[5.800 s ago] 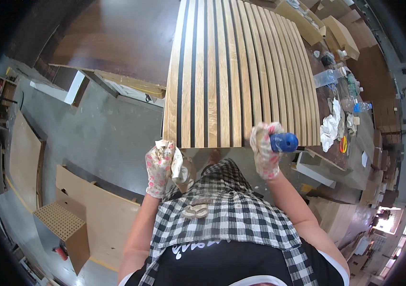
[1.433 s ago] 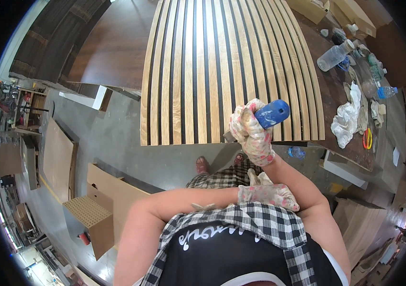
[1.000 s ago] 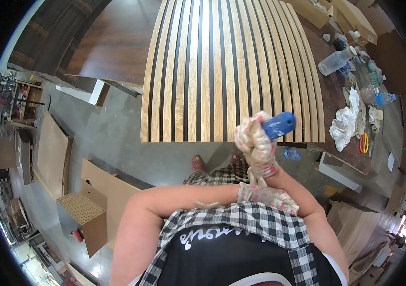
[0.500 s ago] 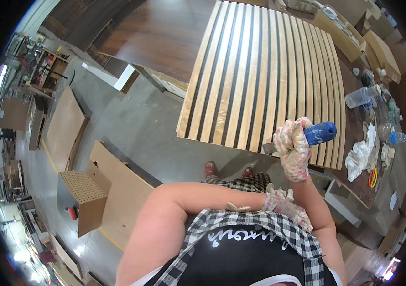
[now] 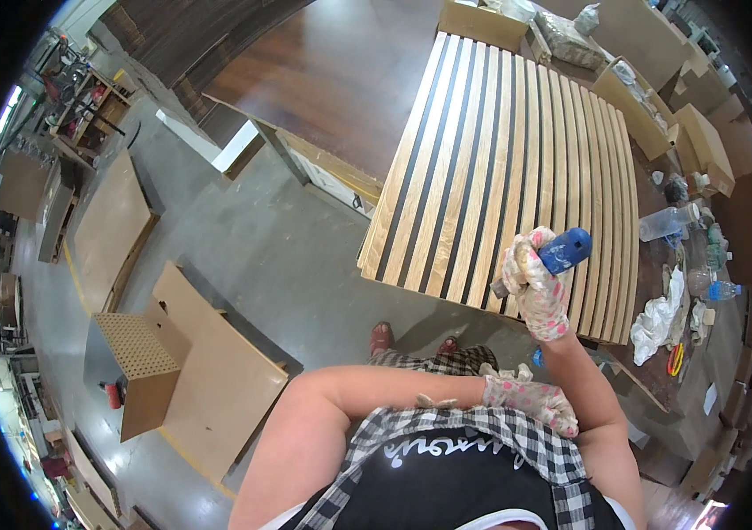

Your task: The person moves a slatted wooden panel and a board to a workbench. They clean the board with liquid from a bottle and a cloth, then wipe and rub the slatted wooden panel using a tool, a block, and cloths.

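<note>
My right hand (image 5: 535, 287), in a white glove with pink dots, is closed round the blue handle (image 5: 565, 251) of a putty knife. A short bit of its flat blade shows on the other side of the fist. The hand is raised over the near edge of a slatted wood panel (image 5: 491, 177), with pale slats on a black backing. My left arm lies across my body. My gloved left hand (image 5: 535, 405) is tucked against my right arm near the elbow, its fingers mostly hidden.
The panel lies on a dark brown table (image 5: 650, 353) holding plastic bottles (image 5: 669, 223), a crumpled white cloth (image 5: 659, 322), yellow-handled scissors (image 5: 676, 359) and cardboard boxes (image 5: 703, 150). Brown boards (image 5: 217, 380) and a perforated box (image 5: 137, 344) stand on the grey floor at left.
The view has shifted, so the panel sits lower and further right in the picture. The putty knife stays in my right hand, slightly turned. My left hand keeps its place.
</note>
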A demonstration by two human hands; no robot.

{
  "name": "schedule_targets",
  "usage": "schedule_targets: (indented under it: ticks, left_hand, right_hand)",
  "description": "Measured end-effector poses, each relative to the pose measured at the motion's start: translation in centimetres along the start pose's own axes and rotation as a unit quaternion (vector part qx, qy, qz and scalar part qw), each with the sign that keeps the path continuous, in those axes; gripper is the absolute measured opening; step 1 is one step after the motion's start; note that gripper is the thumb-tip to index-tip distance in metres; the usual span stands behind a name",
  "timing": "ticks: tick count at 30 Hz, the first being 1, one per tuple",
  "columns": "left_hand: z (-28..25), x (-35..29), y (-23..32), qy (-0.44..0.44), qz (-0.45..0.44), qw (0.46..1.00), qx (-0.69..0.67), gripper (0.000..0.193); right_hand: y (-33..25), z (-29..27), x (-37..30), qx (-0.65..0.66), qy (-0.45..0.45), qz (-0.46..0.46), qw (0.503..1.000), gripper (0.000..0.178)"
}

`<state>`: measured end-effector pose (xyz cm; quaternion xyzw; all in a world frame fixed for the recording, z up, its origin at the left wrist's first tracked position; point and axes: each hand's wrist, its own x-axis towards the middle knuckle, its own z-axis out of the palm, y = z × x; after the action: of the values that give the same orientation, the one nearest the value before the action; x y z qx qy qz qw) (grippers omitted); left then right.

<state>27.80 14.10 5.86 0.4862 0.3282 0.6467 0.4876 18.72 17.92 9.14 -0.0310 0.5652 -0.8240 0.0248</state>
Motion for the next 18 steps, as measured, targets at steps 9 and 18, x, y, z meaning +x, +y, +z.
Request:
schedule_targets:
  ticks: [9, 18]
  left_hand:
    - [-0.4, 0.1, -3.2, -0.168, 0.139, 0.975, 0.041, 0.015]
    - [1.4, -2.2, -1.3, -0.17, -0.099, 0.978, -0.065, 0.029]
  right_hand:
    - [0.9, 1.1, -0.3, 0.035, 0.039, -0.02, 0.998, 0.016]
    - [0.6, 1.2, -1.2, 0.021, 0.061, -0.074, 0.995, 0.02]
